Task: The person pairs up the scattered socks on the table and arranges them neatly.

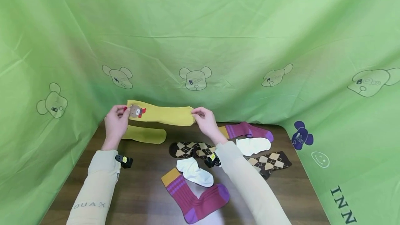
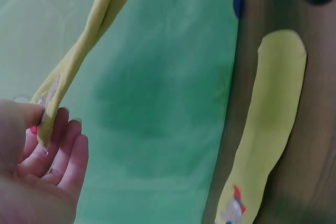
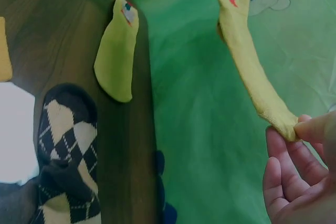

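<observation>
A yellow sock with a bear in a red scarf near one end is stretched sideways between both hands, raised above the table. My left hand pinches the end by the bear between thumb and fingers. At the opposite end, my right hand pinches the sock's tip, its other fingers loosely bent in the right wrist view. Below the held one, a matching yellow sock lies flat on the table, partly behind the left hand in the head view; its own bear print shows in both wrist views.
On the brown wooden table lie a brown argyle sock, a white sock and a magenta sock. Farther right are another magenta sock, white sock and argyle sock. A green curtain surrounds the table.
</observation>
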`<act>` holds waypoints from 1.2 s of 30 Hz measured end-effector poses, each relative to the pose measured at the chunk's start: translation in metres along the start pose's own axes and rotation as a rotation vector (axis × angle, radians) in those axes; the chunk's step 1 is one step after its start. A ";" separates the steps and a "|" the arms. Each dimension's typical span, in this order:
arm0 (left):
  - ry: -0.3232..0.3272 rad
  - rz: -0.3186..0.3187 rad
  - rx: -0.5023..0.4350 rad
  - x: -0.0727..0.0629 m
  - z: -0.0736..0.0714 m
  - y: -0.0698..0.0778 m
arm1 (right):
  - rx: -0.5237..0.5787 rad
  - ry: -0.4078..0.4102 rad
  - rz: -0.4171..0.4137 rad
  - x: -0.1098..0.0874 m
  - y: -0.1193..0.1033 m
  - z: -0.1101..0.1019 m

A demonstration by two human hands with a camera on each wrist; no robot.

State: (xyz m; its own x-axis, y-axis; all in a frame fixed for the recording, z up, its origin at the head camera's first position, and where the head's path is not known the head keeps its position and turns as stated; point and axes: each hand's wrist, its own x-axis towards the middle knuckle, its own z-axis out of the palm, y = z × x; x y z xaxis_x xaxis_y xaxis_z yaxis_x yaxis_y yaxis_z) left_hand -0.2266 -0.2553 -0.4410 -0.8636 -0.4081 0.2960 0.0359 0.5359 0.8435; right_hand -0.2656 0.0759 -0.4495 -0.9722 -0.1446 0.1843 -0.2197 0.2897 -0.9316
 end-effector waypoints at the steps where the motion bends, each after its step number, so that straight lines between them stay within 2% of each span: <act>1: -0.004 -0.008 0.001 0.002 -0.004 -0.001 | -0.006 -0.005 -0.004 0.002 -0.002 0.003; 5: -0.008 -0.052 -0.018 0.011 -0.018 -0.004 | -0.019 -0.030 -0.013 0.008 -0.007 0.015; 10: 0.023 -0.089 -0.061 0.025 -0.034 -0.004 | -0.010 -0.059 -0.024 0.016 -0.015 0.031; 18: 0.086 -0.068 -0.115 0.046 -0.060 0.008 | -0.023 -0.090 -0.054 0.028 -0.036 0.047; 23: 0.097 -0.123 -0.202 0.050 -0.071 0.003 | -0.037 -0.119 -0.050 0.030 -0.042 0.056; 27: 0.081 -0.186 -0.228 0.049 -0.076 -0.007 | -0.053 -0.144 -0.039 0.030 -0.038 0.066; 30: 0.036 -0.197 -0.152 0.045 -0.074 -0.016 | -0.073 -0.157 -0.033 0.028 -0.033 0.072; 33: -0.040 -0.190 -0.043 0.039 -0.071 -0.024 | -0.095 -0.175 -0.018 0.024 -0.027 0.077; 36: -0.135 -0.180 0.002 0.032 -0.067 -0.033 | -0.119 -0.211 0.005 0.019 -0.020 0.081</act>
State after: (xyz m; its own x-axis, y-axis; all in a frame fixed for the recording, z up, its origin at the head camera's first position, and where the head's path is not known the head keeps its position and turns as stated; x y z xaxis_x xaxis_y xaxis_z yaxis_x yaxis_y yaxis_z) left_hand -0.2216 -0.3355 -0.4299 -0.9153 -0.3950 0.0781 -0.1256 0.4645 0.8766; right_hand -0.2728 -0.0090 -0.4523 -0.9374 -0.3341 0.0985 -0.2351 0.3983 -0.8866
